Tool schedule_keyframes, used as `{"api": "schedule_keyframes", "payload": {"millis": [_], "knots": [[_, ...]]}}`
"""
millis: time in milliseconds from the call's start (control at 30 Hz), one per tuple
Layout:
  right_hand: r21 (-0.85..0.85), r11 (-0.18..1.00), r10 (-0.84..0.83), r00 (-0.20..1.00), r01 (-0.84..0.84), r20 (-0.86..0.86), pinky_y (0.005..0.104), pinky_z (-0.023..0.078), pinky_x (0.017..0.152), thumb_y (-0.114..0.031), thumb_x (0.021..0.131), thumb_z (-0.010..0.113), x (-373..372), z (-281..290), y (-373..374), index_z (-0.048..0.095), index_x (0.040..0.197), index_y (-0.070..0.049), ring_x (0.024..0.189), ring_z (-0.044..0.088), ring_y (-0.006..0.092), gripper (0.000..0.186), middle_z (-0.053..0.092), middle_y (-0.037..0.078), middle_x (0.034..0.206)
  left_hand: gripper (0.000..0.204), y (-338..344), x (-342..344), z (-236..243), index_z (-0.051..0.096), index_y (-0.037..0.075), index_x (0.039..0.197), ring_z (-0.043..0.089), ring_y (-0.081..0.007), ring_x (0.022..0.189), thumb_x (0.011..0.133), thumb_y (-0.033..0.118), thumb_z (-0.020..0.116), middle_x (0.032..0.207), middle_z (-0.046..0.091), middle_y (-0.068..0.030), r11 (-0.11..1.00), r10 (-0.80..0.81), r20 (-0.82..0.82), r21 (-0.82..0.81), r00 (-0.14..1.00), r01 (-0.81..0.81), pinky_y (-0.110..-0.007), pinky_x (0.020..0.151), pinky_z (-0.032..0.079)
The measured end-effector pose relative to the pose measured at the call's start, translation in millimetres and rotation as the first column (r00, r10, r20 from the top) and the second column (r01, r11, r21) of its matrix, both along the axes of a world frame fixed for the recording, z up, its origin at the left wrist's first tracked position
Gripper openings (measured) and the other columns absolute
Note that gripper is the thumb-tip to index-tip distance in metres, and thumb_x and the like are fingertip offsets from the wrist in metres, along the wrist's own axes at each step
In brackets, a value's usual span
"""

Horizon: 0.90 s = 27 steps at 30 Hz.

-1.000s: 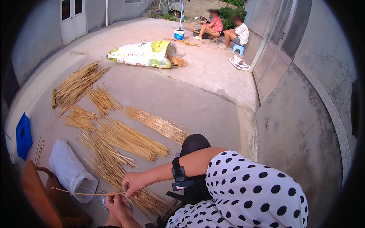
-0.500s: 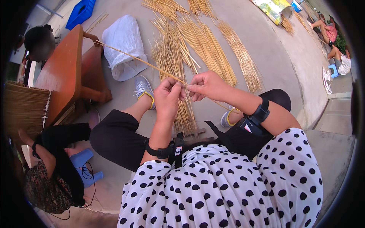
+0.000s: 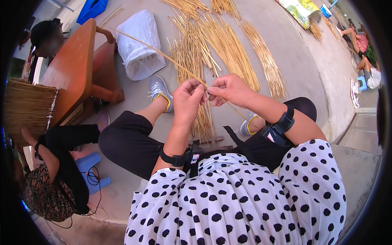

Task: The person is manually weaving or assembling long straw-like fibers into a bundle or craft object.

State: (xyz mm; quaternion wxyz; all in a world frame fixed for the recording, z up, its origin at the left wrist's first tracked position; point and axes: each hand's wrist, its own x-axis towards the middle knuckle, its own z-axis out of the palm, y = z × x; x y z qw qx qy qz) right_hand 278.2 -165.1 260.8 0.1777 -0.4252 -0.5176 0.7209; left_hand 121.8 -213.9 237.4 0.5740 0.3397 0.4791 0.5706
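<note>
A long, thin, straw-coloured reed stalk [image 3: 163,56] runs slanting through both of my hands, from the upper left down to my right foot. My left hand [image 3: 188,98] pinches it near its middle, thumb against the fingers. Right beside it, my right hand [image 3: 228,90] is closed on the same stalk, the fingertips of the two hands nearly touching. What the fingertips do in the small gap is too small to make out. Beneath and beyond my hands, several bundles of loose stalks [image 3: 228,53] lie spread on the concrete floor.
A white woven sack [image 3: 139,43] lies left of the bundles. Left of it stand an orange-brown wooden table [image 3: 75,69] and a blue crate [image 3: 90,10]. A co-worker sits at the left by a blue stool [image 3: 87,163], holding a mat of stalks [image 3: 28,106]. Other people sit far right.
The whole view has shifted slightly, so the surroundings sit a little further right and higher. Both hands keep their pinch on the stalk, with little change in pose.
</note>
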Motion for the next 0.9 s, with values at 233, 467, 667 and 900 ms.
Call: {"api": "schedule_keyframes", "payload": {"millis": [233, 467, 667, 900], "knots": [[0.019, 0.999, 0.029, 1.0, -0.029, 0.003, 0.0262, 0.054, 0.056, -0.015, 0.087, 0.056, -0.9, -0.9, -1.1, 0.06, 0.086, 0.003, 0.063, 0.064, 0.016, 0.019, 0.063, 0.011, 0.074, 0.008, -0.5, 2.5, -3.0, 0.056, -0.002, 0.087, 0.051, -0.0062, 0.049, 0.085, 0.003, 0.051, 0.062, 0.055, -0.0022, 1.0, 0.01, 0.018, 0.018, 1.0, -0.01, -0.018, 0.043, 0.04], [-0.019, 0.993, 0.116, 0.993, -0.116, -0.002, 0.0266, 0.053, 0.055, -0.02, 0.09, 0.05, -1.7, 11.7, -0.9, 0.058, 0.089, 0.003, 0.063, 0.064, 0.0165, 0.024, 0.063, 0.012, 0.078, 0.007, -0.6, -6.1, -1.3, 0.056, -0.001, 0.086, 0.05, -0.006, 0.049, 0.084, 0.003, 0.051, 0.063, 0.055, -0.0019, 1.0, -0.012, 0.045, 0.026, 0.999, 0.011, -0.018, 0.043, 0.039], [-0.152, 0.956, 0.245, 0.968, -0.25, -0.048, 0.026, 0.052, 0.054, -0.019, 0.093, 0.043, -3.3, 20.4, -3.2, 0.057, 0.091, 0.003, 0.061, 0.063, 0.0155, 0.026, 0.062, 0.014, 0.079, 0.008, -2.8, -14.3, 0.2, 0.055, -0.001, 0.087, 0.05, -0.0061, 0.049, 0.084, 0.004, 0.051, 0.064, 0.055, -0.0027, 0.996, 0.067, -0.013, 0.059, 0.998, -0.066, -0.018, 0.042, 0.038], [-0.126, 0.92, 0.375, 0.927, -0.371, 0.016, 0.0267, 0.053, 0.056, -0.019, 0.093, 0.042, -6.7, 28.9, -17.3, 0.056, 0.092, 0.004, 0.062, 0.063, 0.0155, 0.027, 0.063, 0.014, 0.081, 0.007, 0.1, -51.6, 1.8, 0.056, -0.001, 0.087, 0.05, -0.0083, 0.05, 0.085, 0.004, 0.052, 0.069, 0.055, -0.0046, 0.95, 0.299, 0.046, 0.086, 0.953, -0.302, -0.019, 0.042, 0.037]]}}
